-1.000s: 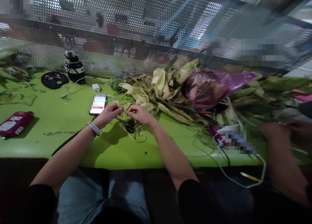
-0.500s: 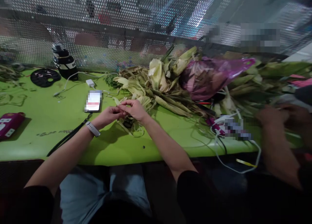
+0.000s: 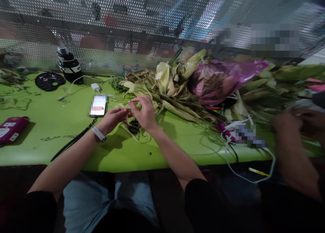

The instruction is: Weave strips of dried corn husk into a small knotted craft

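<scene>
My left hand, with a pale watch on its wrist, pinches a thin, pale strip of corn husk over the green table. Close beside it on the right, my right hand has its thumb and forefinger together at a pale end of the strip, a little higher than the left fingertips. The fine detail between the fingers is too small to make out. Under and behind both hands lie thin husk shreds. A large heap of corn husks rises just behind my right hand.
A lit phone with a black strap lies left of my hands, near a white charger. Behind stand a dark bottle and a black fan-like disc. A pink plastic bag sits on the husks. Another person's hands work at right.
My right hand has lifted and turned, its fingertips moving up and away from the left ones. My left hand stays nearly in place. The view has shifted slightly.
</scene>
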Action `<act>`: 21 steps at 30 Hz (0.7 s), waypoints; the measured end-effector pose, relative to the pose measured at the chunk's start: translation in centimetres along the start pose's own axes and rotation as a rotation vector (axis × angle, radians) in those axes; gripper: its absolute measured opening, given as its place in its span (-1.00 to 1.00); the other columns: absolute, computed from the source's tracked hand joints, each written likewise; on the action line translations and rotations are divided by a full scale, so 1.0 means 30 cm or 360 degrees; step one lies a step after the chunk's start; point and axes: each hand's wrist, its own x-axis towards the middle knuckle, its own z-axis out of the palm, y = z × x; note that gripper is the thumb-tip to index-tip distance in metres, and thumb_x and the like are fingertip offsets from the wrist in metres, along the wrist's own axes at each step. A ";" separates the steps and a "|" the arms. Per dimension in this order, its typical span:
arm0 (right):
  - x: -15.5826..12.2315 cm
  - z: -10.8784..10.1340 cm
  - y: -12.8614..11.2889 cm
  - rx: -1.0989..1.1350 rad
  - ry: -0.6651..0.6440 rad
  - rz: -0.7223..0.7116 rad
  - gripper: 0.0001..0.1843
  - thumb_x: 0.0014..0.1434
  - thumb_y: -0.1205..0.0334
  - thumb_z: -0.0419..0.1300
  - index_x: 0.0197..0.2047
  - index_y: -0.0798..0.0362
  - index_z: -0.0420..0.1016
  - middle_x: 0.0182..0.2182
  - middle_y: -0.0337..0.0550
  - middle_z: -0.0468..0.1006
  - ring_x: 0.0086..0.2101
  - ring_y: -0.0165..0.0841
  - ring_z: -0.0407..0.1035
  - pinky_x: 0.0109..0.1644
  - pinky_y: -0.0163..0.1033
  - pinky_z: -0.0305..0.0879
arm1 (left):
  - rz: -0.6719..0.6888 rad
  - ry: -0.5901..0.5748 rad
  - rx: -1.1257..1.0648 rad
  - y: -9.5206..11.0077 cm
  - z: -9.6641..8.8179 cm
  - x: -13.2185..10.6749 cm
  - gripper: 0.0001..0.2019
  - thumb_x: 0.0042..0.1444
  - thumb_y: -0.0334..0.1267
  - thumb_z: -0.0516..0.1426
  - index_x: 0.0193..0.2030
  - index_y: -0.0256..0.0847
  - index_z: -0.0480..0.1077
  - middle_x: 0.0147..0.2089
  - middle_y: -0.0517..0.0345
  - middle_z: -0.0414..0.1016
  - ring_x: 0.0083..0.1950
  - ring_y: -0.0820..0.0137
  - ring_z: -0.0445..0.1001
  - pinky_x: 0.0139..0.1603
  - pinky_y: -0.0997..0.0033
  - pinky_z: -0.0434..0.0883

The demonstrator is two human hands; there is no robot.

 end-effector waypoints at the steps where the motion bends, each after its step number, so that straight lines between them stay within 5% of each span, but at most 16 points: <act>1: -0.003 -0.004 -0.005 -0.0036 -0.0040 0.0003 -0.70 0.26 0.01 0.07 -0.27 0.03 0.50 -0.23 -0.03 0.50 -0.10 -0.24 0.32 0.07 -0.10 0.20 | 0.0059 0.0043 -0.0059 0.004 -0.002 0.002 -0.86 -0.01 -0.28 0.29 -0.34 -0.30 0.49 -0.28 0.06 0.56 -0.21 0.42 0.52 -0.14 0.43 0.39; 5: -0.022 0.025 0.000 -0.0183 -0.0446 0.0024 -0.69 0.20 -0.02 0.12 -0.34 0.05 0.48 -0.30 -0.06 0.51 -0.26 -0.27 0.34 -0.13 -0.18 0.22 | 0.0256 0.0168 -0.0206 0.017 -0.001 0.006 -0.87 0.06 -0.28 0.24 -0.29 -0.29 0.48 -0.23 0.07 0.55 -0.21 0.46 0.49 -0.14 0.46 0.38; 14: -0.043 0.083 0.026 0.0051 -0.0533 0.0121 -0.78 0.18 0.14 0.10 -0.43 0.07 0.41 -0.43 -0.19 0.46 -0.42 -0.40 0.26 -0.28 -0.28 0.16 | 0.0323 0.0215 -0.0241 0.007 -0.003 0.004 -0.78 -0.13 -0.26 0.37 -0.34 -0.31 0.52 -0.31 0.12 0.56 -0.25 0.49 0.49 -0.12 0.47 0.39; 21: -0.035 0.080 0.026 0.0225 -0.0807 0.0095 -0.77 0.14 0.16 0.10 -0.49 0.09 0.35 -0.55 -0.29 0.32 -0.48 -0.46 0.16 -0.35 -0.32 0.09 | 0.0264 0.0293 -0.0188 -0.007 0.003 0.002 -0.78 -0.14 -0.28 0.36 -0.34 -0.33 0.54 -0.37 0.09 0.56 -0.30 0.48 0.50 -0.22 0.49 0.39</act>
